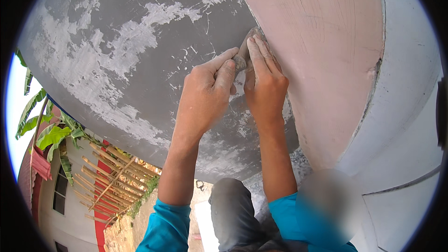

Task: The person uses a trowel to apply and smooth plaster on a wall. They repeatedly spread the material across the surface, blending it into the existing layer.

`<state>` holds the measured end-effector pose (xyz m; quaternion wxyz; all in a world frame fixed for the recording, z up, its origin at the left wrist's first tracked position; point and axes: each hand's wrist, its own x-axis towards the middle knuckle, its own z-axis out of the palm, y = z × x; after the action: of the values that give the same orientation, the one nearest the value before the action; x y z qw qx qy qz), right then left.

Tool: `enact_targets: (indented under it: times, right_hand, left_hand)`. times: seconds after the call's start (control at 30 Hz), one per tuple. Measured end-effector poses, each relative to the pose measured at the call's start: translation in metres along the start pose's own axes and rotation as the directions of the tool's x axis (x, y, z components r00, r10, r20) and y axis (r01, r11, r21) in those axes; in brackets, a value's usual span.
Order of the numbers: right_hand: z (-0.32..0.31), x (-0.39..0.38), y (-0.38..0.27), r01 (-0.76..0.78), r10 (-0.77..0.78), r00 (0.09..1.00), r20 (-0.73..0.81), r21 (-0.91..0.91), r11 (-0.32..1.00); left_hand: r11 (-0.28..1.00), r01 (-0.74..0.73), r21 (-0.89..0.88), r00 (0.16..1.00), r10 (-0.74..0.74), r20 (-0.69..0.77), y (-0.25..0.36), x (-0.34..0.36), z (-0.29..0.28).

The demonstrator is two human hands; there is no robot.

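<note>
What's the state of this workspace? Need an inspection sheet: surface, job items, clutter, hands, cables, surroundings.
Surface: curved grey surface with white patches and scratches; it meets a pink band with thin dark lines; pale wall beyond.
Job items: dusty hand tool at the grey-pink edge; exact type unclear, partly covered.
Clutter: small dark curled item below the grey surface, too small to identify.
Left hand: bare, dusty, thumb and fingers gripping the tool's near end.
Right hand: bare, dusty, fingers laid along the tool; thumb's hold not clear.
Cables: nothing seen.
Surroundings: stick fence, broad-leaved plants, building at left.
</note>
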<state>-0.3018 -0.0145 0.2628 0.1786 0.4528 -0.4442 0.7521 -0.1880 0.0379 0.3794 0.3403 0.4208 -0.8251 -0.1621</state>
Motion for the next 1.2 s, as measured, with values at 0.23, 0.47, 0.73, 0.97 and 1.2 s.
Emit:
enact_targets:
  times: [0.23, 0.47, 0.73, 0.97, 1.2]
  right_hand:
    - [-0.001, 0.002, -0.019, 0.073, -0.072, 0.997, 0.017, -0.061, 0.995]
    - [0.002, 0.008, -0.023, 0.047, -0.046, 0.999, 0.009, -0.055, 0.997]
    - [0.005, 0.011, -0.021, 0.106, -0.106, 0.994, -0.008, -0.062, 0.992]
    - [0.005, 0.015, -0.020, 0.136, -0.137, 0.991, -0.006, -0.034, 0.990]
    - [0.004, 0.010, -0.022, 0.136, -0.137, 0.990, -0.036, -0.040, 0.990]
  left_hand:
    - [0.989, 0.142, -0.053, 0.987, -0.145, -0.067, 0.007, -0.001, -0.010]
    - [0.999, -0.022, 0.036, 1.000, 0.023, -0.015, 0.016, 0.006, -0.012]
    - [0.999, -0.036, 0.035, 0.999, 0.036, -0.014, 0.024, 0.007, -0.014]
    - [0.999, 0.020, 0.030, 1.000, -0.019, -0.018, 0.027, 0.007, -0.014]
    - [0.994, 0.063, 0.093, 0.997, -0.058, -0.047, 0.028, 0.000, -0.012]
